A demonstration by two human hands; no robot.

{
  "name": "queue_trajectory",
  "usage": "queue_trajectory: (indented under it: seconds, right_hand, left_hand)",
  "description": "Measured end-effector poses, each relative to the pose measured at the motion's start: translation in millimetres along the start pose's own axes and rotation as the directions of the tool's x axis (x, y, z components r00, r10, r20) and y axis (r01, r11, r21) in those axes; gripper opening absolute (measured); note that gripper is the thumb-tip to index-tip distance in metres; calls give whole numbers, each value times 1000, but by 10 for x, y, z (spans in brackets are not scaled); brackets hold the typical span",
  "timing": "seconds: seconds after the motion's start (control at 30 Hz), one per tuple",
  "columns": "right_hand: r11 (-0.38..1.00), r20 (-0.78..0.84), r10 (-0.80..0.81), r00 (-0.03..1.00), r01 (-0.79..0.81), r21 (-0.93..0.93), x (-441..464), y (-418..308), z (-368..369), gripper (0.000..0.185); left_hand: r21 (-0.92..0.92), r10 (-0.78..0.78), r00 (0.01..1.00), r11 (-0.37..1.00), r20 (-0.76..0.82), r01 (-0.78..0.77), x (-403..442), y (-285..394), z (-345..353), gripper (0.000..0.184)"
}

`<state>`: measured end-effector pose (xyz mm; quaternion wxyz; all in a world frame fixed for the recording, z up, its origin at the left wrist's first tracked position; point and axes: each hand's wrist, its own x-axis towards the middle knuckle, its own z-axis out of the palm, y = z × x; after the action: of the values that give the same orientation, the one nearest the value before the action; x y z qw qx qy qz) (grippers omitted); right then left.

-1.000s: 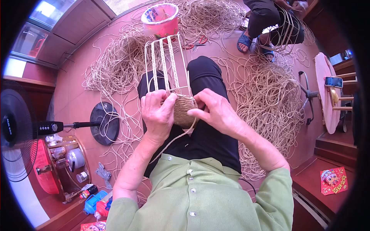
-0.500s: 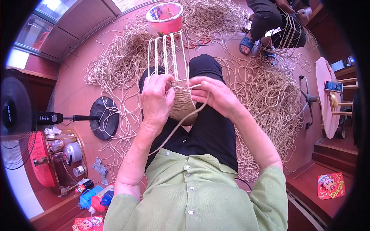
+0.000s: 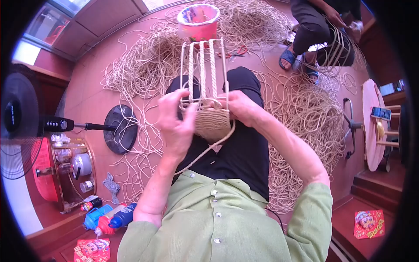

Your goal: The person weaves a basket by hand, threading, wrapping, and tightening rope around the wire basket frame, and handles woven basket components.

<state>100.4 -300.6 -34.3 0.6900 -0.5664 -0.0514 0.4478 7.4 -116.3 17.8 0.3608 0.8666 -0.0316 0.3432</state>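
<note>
A narrow metal frame (image 3: 181,65) with rope-wrapped bars rests on my lap, pointing away from me. Its near part is covered by a tightly woven band of tan cord (image 3: 212,122). My left hand (image 3: 173,126) is at the left side of the weave, thumb and fingers apart, somewhat blurred by motion. At the right side, my right hand (image 3: 244,108) grips the frame at the weave's upper edge, its fingertips partly hidden. A loose cord (image 3: 205,151) runs from the weave's right corner down across my lap to the left.
Large heaps of loose cord (image 3: 305,139) lie around on the floor. Ahead stands a pink bucket (image 3: 198,30), with red-handled pliers (image 3: 238,54) nearby. A standing fan (image 3: 19,115) is at left. A seated person (image 3: 312,32) handles cord at the upper right.
My left hand has moved down and its thumb has parted from the fingers. My right hand has let the raised cord drop and now holds the frame's side.
</note>
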Motion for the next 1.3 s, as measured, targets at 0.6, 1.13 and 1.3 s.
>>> queue_trajectory:
  seconds: [0.6, 1.13, 1.3]
  right_hand:
    - [972, -149, 67, 987, -98, -215, -238, -202, 71, 26]
    - [160, -25, -831, 556, 195, -968, -828, 402, -81, 17]
    - [291, -138, -840, 524, 221, -931, -798, 435, -14, 22]
  left_hand:
    - [-701, -542, 653, 156, 528, 696, -449, -533, -10, 26]
    - [100, 183, 983, 978, 2, -182, -383, -270, 69, 24]
    - [286, 193, 981, 938, 35, -195, -505, -215, 117, 24]
